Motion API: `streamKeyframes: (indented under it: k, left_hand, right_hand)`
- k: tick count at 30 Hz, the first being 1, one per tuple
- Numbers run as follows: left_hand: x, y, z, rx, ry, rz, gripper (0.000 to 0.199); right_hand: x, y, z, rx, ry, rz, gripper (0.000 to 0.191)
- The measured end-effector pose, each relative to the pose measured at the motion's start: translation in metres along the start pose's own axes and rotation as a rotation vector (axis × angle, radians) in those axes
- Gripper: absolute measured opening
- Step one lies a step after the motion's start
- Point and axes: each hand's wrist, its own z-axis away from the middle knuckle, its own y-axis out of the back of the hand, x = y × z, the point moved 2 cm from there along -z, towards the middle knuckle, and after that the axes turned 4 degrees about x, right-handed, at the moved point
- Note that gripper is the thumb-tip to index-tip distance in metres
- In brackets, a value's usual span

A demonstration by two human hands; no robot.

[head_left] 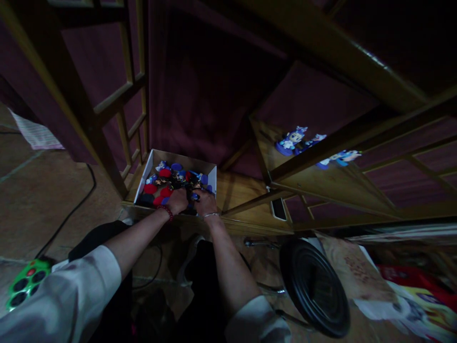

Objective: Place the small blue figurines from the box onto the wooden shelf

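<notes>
One box [212,181]: in the head view, it stood open-topped on a wooden ledge [243,193], just ahead of the person's feet.
Figurines [162,165]: many lay jumbled inside the box, touching one another, in blue, white and dark tones.
Discs [150,189]: red, blue and dark ones lay among the figurines, covering much of the box's left half.
Left hand [177,201]: it reached over the box's near edge, its back turned up and its fingertips hidden among the contents; whether they pinched anything could not be told.
Right hand [206,202]: it was in the box's near right part, just beside the left, its fingers bent by a blue piece [195,196]; whether they gripped it or only touched it was too dim to tell.
Wrists: red beads [167,212] circled the left one and a pale bracelet [211,215] the right, both at the box's near edge.
Phone [278,208]: it lay right of the box, at the ledge's far end.
Upper shelf [266,136]: higher and to the box's right, it bore more figures [291,142], partly hidden by a wooden bar.
Stool [314,288]: its round black seat was nearer than the box, to its right.
Green toy [27,284]: it was on the floor, left of the box and nearer.
</notes>
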Motion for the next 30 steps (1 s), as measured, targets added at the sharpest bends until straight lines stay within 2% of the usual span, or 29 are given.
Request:
streamKeyframes:
  k: [6, 14, 18, 21, 25, 30]
  left_hand:
    - [0.008, 0.002, 0.004, 0.027, -0.065, -0.205, 0.032]
    - [0.016, 0.004, 0.015, -0.012, -0.124, -0.290, 0.030]
    - [0.018, 0.009, 0.021, -0.026, -0.216, -0.349, 0.028]
    - [0.019, 0.012, 0.025, -0.037, -0.274, -0.503, 0.023]
    - [0.019, 0.014, 0.030, -0.115, -0.235, -0.736, 0.016]
    - [0.022, 0.015, 0.034, -0.147, -0.207, -0.848, 0.020]
  right_hand:
    - [-0.003, -0.003, 0.001, -0.034, 0.025, 0.041, 0.032]
    - [-0.011, 0.002, 0.002, -0.058, 0.054, 0.122, 0.032]
    - [-0.014, 0.004, 0.001, -0.081, 0.053, 0.153, 0.029]
    - [-0.017, 0.005, 0.000, -0.108, 0.055, 0.174, 0.028]
    - [-0.020, 0.005, -0.002, -0.157, 0.039, 0.226, 0.033]
    - [-0.022, 0.004, -0.002, -0.176, 0.051, 0.314, 0.037]
